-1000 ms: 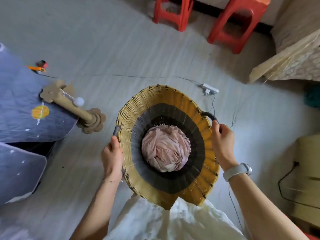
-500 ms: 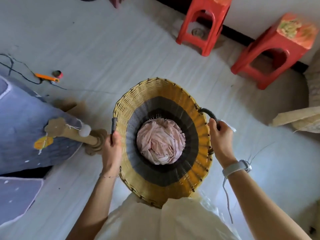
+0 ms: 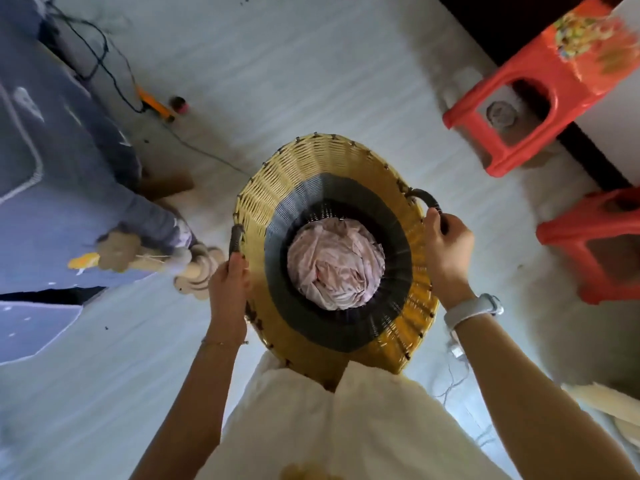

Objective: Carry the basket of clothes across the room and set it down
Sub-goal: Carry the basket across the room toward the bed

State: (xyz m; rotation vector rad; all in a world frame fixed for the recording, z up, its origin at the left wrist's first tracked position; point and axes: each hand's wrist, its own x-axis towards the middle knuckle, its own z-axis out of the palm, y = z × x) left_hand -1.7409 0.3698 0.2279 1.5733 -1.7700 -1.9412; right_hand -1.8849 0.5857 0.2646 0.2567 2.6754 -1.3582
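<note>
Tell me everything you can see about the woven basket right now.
The basket is round and woven, looks like wicker or plastic cane: yellow near the rim, a dark grey band deeper inside. It has two dark wrapped loop handles on opposite sides. The left hand grips one, the right hand the other. A bundle of pale pink cloth fills the bottom. It is held mouth up in front of the person's body, over the light floor.

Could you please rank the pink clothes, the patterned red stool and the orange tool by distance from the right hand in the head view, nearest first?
From the right hand, on the basket's right handle:
1. Pink clothes, inside the basket, just to its left.
2. Patterned red stool, ahead and to the right.
3. Orange tool, on the floor far left.
</note>
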